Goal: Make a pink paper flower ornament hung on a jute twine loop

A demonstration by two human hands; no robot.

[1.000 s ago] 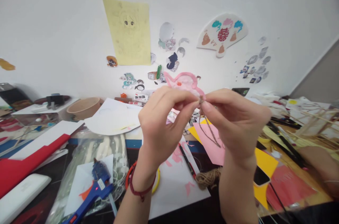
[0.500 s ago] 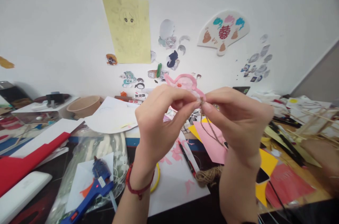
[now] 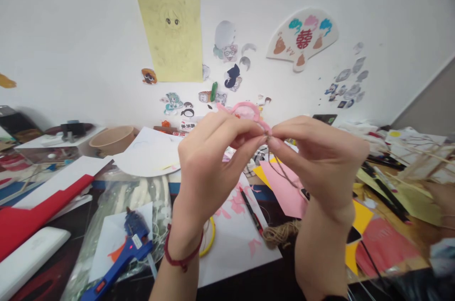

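Head view: pinching twine [image 3: 289,181] by the near right edge of the pink cutout [image 3: 246,111], with left hand [image 3: 213,161] and right hand [image 3: 325,163] close together, probably for control; raised above the ball of string [image 3: 279,234], likely for a clear look.

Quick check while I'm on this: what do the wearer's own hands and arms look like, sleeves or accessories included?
The left hand is ungloved, with a dark red cord bracelet knotted at the wrist. The right hand is ungloved too, its wrist unadorned. Both visible forearms are sleeveless, except a black sliver on the right, possibly a cuff.
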